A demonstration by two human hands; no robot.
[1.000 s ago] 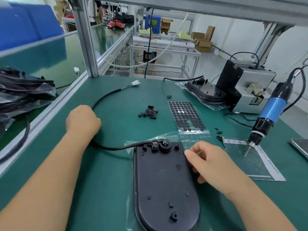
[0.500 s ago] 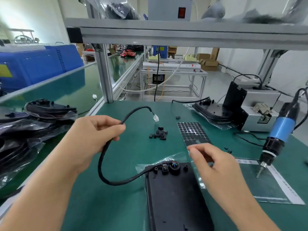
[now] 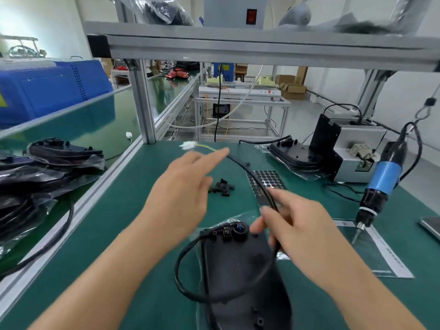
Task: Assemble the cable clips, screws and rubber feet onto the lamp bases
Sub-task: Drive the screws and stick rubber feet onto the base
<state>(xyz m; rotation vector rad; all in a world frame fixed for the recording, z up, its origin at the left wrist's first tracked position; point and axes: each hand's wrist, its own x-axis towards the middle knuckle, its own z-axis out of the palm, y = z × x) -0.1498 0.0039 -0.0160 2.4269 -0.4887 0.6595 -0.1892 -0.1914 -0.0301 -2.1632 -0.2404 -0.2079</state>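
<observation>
I worked at a green bench (image 3: 133, 234) in an assembly room, under a grey aluminium frame (image 3: 238, 47) with a shelf on top. On my left lay a heap of bagged lamp bases (image 3: 35, 172), and at the far right another bagged base (image 3: 295, 154) lay against a grey screw feeder (image 3: 357, 153). A blue electric screwdriver (image 3: 383, 179) hung at the right with its tip just above a printed sheet (image 3: 381, 256).

The lamp base (image 3: 240, 277) I was working on lay upside down in front of me on its clear bag. Its black cable (image 3: 190, 282) came out near the top edge, made a loop over the base and then ran up through my right hand (image 3: 307, 236) towards the white connector (image 3: 188, 145) at the far end. My right hand held the cable, with the fingers bent around it, though the picture was blurred there. My left hand (image 3: 181, 194) was spread with straight fingers and held nothing; the end of the cable seemed to pass just behind its fingertips.

Beyond my hands lay the sheet of rubber feet (image 3: 266, 184) and a small pile of black cable clips (image 3: 222, 186).

I judged that I was arranging the cable so that it could be clamped. The next move probably called for laying the cable flat in its place, then taking one clip from the pile.
</observation>
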